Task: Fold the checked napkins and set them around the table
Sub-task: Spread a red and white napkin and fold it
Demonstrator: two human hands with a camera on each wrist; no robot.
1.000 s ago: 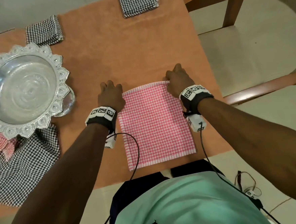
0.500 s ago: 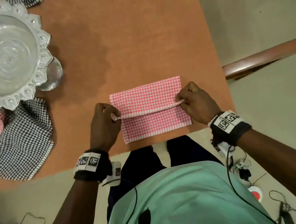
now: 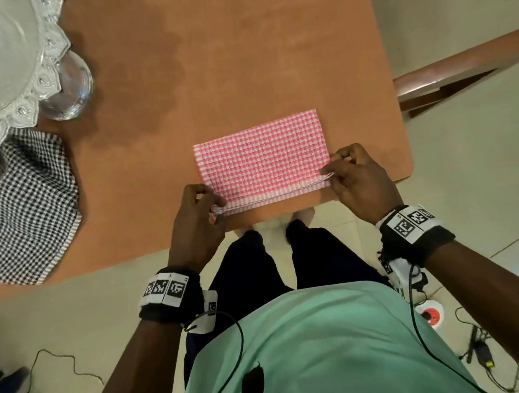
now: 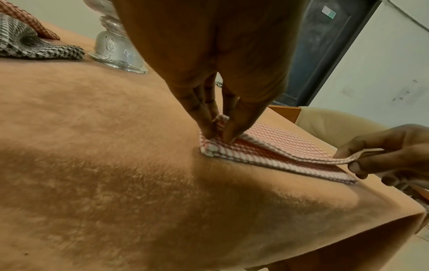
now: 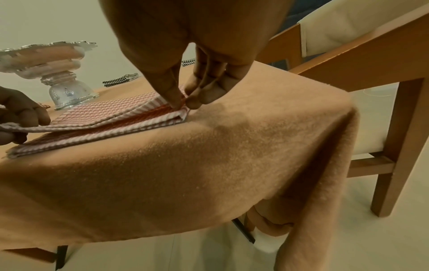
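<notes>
The pink napkin (image 3: pixel 261 157) lies at the near right corner of the table (image 3: pixel 212 61), now doubled over on itself. A second ago it was spread flat as one open sheet; half a second ago its far edge was halfway across; now that edge has been brought almost to the near edge, so the first fold is all but made. The left hand (image 3: pixel 197 222) pinches the near left corner of the top layer between thumb and fingers, and the right hand (image 3: pixel 360 183) pinches the near right corner the same way. In the wrist views the top layer is a little lifted from the lower one on the right. I judge the corners need lining up and pressing before a second fold.

The table wears a tan cloth. A silver bowl (image 3: pixel 6 60) on a stand sits at the far left, with a black napkin (image 3: pixel 22 206) crumpled by it and a scrap of red check beside that. A chair (image 5: pixel 348 64) stands to the right. The floor is pale tile, with cables lying on it.
</notes>
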